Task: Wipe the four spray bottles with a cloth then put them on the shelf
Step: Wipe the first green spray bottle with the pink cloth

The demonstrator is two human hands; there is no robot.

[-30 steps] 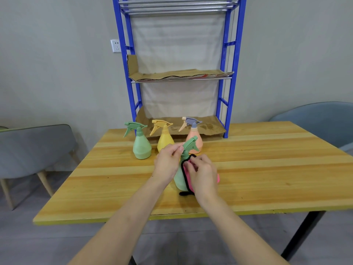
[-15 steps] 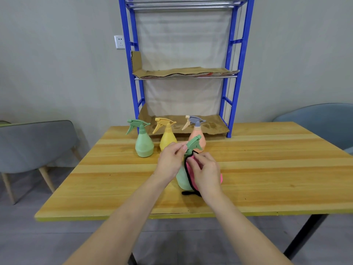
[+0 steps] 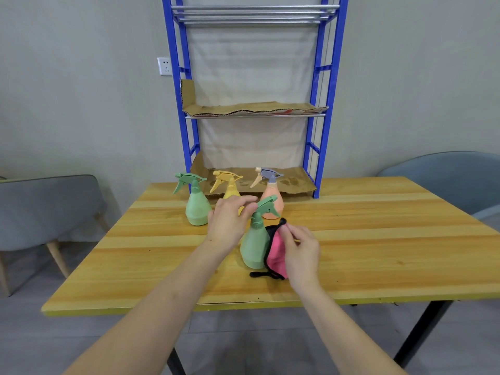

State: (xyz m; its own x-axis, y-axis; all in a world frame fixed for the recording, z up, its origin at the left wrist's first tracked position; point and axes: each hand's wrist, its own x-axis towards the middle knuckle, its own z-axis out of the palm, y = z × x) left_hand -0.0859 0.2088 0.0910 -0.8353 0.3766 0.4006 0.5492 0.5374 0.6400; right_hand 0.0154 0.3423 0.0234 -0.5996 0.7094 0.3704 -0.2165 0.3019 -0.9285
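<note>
**Item 1, near green bottle** (image 3: pixel 253 247): upright on the table (image 3: pixel 378 239), towards its front edge and well apart from the shelf (image 3: pixel 316 131). This is the one I am wiping.

**Item 2, cloth** (image 3: pixel 274 254): pink with black edging, laid against the right flank of the near green bottle. A black loop trails on the table below it.

**Item 3, right hand** (image 3: pixel 301 251): fingers curled, pinching the cloth at its upper edge beside the bottle's neck.

**Item 4, left hand** (image 3: pixel 230 223): fingers loosely bent, with the tips at the trigger head. From this angle I cannot tell whether they pinch it or sit just beside it.

**Items 5–7, far green bottle** (image 3: pixel 196 208), **yellow bottle** (image 3: pixel 230 188), **orange bottle** (image 3: pixel 272 205): standing in a row on the table at the shelf's foot, none on it.

**Handling note:** The bottle looks light, so I judge sideways pressure from the cloth could tip it.
- I would take a firm hold on the head with my left hand.
- I would draw the cloth from neck to base.
- I would then turn the bottle by the head to reach the uncovered flank.
- I would go round the trigger without squeezing it.
</note>
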